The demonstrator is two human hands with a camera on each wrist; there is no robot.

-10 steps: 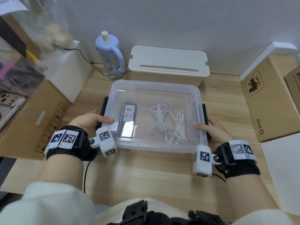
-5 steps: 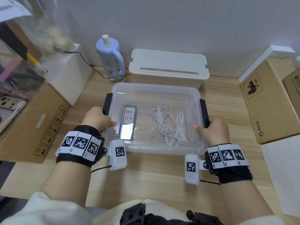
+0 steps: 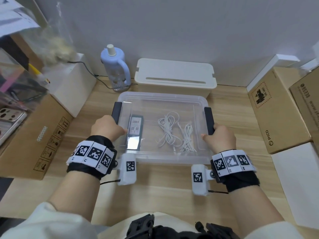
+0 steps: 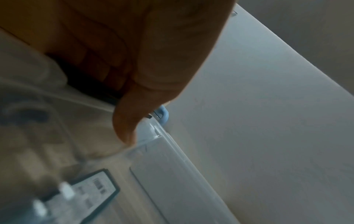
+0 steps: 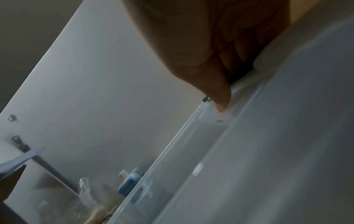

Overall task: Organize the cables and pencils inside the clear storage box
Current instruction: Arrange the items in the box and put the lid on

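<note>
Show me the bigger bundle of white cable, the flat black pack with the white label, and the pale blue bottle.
bigger bundle of white cable (image 3: 167,131), head view, knotted middle.
flat black pack with the white label (image 3: 136,125), head view, label.
pale blue bottle (image 3: 114,66), head view, body.

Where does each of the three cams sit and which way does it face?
Head: worn on the head, looks forward and down at the clear box on the desk; both forearms, left hand and right hand show, each gripping a black latch.
Left wrist: under the left hand, looks along it across the lid toward the wall; curled fingers show.
Right wrist: under the right hand, looks along it across the lid toward the wall; only that hand shows.
Shared: all three see the blue bottle.
</note>
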